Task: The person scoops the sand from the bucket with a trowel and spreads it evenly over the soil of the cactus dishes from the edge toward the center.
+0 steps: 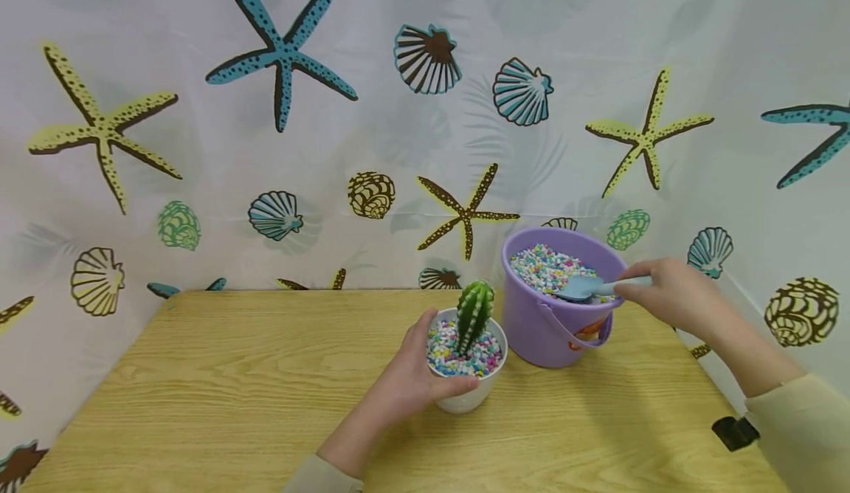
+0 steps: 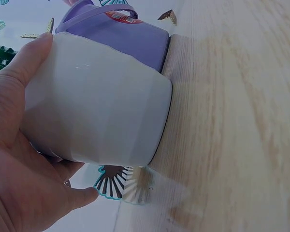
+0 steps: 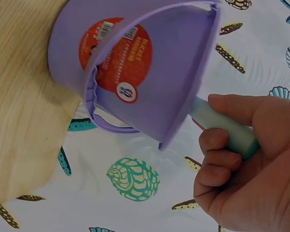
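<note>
My left hand grips a white pot on the table, thumb along the near side and fingers round the far left. A green cactus stands in it, ringed by multicoloured pebbles. Behind and to the right is a purple bucket, partly filled with similar pebbles. My right hand holds a light blue shovel by its handle, its blade on the pebbles inside the bucket. In the right wrist view the fingers curl round the handle, and the bucket wall hides the blade.
The wooden table stretches out to the left and front. A white curtain printed with starfish and shells hangs behind it and along the sides. The bucket's handle hangs down at its front, near the pot. A black strap is at the right sleeve.
</note>
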Action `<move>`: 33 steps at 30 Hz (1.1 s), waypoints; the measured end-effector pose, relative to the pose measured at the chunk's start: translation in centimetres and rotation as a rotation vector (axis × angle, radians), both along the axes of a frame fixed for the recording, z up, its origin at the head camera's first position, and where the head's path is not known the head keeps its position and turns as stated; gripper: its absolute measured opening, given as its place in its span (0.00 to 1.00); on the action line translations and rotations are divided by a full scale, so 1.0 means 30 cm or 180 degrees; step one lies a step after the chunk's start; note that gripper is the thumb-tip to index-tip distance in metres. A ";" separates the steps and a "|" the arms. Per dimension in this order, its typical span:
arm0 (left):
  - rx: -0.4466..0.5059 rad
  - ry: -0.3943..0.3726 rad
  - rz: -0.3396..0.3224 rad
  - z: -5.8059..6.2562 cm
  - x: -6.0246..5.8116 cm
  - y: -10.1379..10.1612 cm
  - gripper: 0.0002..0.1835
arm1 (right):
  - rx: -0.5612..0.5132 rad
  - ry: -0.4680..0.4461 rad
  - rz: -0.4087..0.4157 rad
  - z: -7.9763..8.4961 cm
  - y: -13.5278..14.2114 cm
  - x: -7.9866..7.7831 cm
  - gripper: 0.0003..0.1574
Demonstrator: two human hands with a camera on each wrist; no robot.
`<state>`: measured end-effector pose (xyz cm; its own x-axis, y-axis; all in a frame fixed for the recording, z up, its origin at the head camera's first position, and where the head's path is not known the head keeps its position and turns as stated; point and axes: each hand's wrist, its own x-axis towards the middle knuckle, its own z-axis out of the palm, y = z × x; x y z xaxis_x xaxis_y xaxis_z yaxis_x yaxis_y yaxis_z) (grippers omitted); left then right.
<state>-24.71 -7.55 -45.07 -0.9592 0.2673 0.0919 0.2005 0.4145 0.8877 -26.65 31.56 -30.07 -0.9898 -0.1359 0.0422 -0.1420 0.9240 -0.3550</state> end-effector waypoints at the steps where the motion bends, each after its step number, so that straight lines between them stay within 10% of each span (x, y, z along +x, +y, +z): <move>1: -0.0006 -0.0006 0.0003 0.000 0.001 -0.002 0.72 | -0.0024 0.0030 -0.0005 -0.009 -0.003 0.000 0.33; 33: -0.0058 -0.0056 0.0011 0.004 0.006 -0.001 0.72 | -0.0459 0.0472 -0.0346 -0.126 -0.115 -0.047 0.31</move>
